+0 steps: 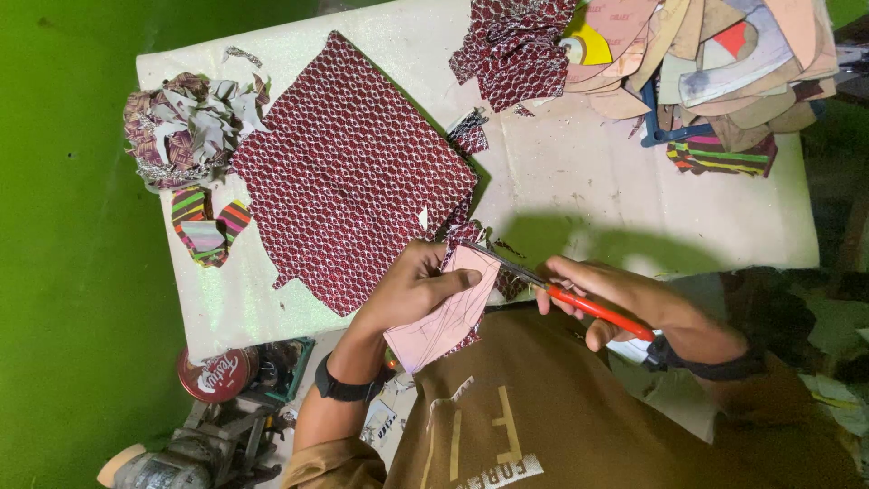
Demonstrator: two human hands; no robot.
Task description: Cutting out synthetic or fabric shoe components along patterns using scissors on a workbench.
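My left hand [412, 290] pinches a pink card [444, 321]. My right hand [606, 299] grips red scissors [579, 303], cutting it. A round red tin [213, 374] sits near left.

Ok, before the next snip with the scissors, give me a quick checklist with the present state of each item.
1. Left hand grips pink template: ok.
2. Patterned fabric under the template, edges aligned: cannot tell.
3. Right hand holds red-handled scissors: ok.
4. Blades at the template's top edge: ok.
5. Left fingers clear of the blades: cannot tell, they look close.
6. Large maroon fabric piece lying flat on the table: ok.
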